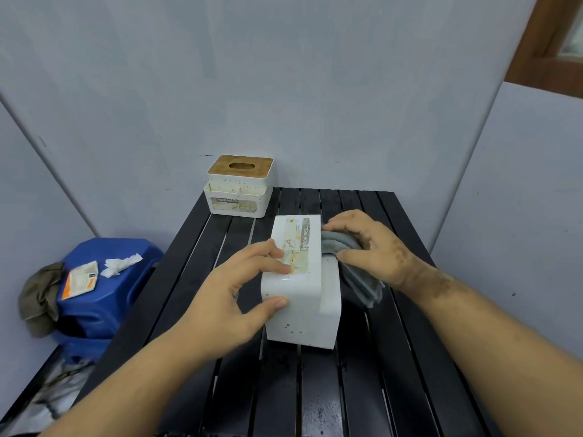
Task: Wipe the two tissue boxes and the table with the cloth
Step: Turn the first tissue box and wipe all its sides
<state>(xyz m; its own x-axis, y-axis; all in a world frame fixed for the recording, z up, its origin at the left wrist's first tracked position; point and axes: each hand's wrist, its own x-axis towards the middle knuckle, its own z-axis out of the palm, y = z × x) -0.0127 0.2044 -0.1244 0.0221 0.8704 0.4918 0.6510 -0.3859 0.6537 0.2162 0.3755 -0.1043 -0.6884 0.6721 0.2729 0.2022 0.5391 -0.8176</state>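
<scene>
Looks like a plain room corner: bare grey walls (pixel 284 74), slatted black table (pixel 315 389), blue plastic stool (pixel 104 279) lower left.

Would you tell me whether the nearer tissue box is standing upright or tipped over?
Tipped over: the nearer tissue box lies with its label facing up, steadied by the left hand; the far box stands with its wooden lid on top.

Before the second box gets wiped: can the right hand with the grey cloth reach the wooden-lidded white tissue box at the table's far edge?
Probably yes: the right hand faces only bare black slats up to the wooden-lidded white tissue box, which stands apart.
</scene>
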